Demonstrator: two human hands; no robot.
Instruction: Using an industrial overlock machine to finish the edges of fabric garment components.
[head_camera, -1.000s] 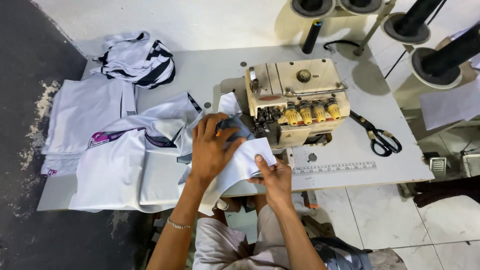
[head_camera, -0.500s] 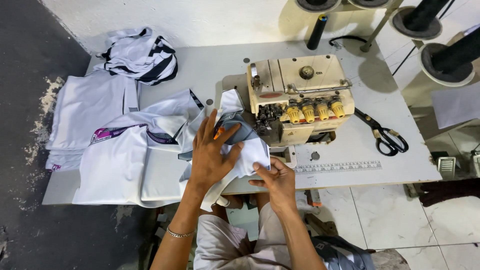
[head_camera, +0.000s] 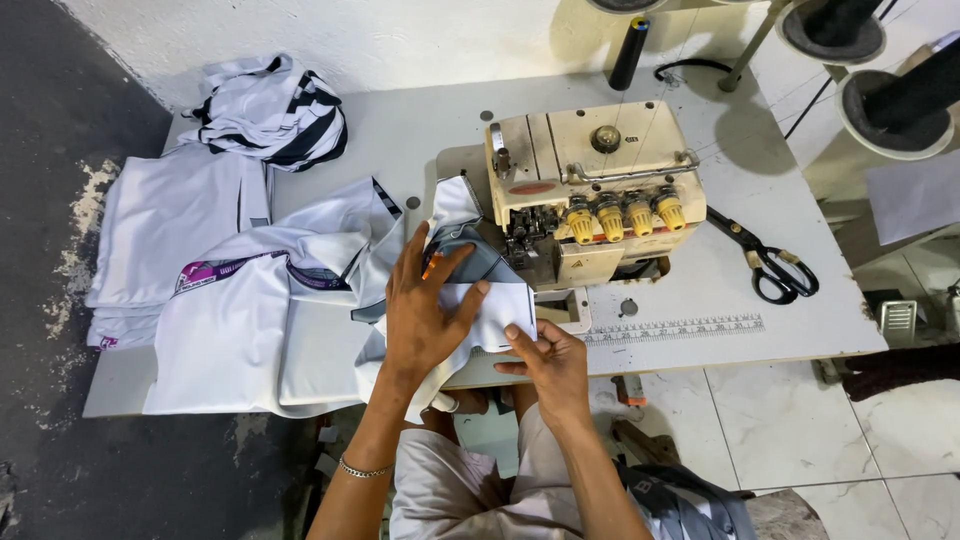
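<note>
White cloth (head_camera: 495, 305) lies on the surface (head_camera: 400, 130) before the sewing machine (head_camera: 590, 190) | left hand (head_camera: 425, 315) spread flat upon it | right hand (head_camera: 550, 365) pinching its near edge | needle area hard to make out.

Black-handled scissors (head_camera: 765, 262) lying on white table (head_camera: 420, 130), right of cream overlock machine (head_camera: 590, 190); printed ruler strip (head_camera: 672, 329) along table's front edge; black thread cone (head_camera: 629, 52) standing at back; striped black-and-white garment bundle (head_camera: 270, 110) at far left corner; stacked white garments (head_camera: 170, 230) below it; tiled floor (head_camera: 800, 440) at right
</note>
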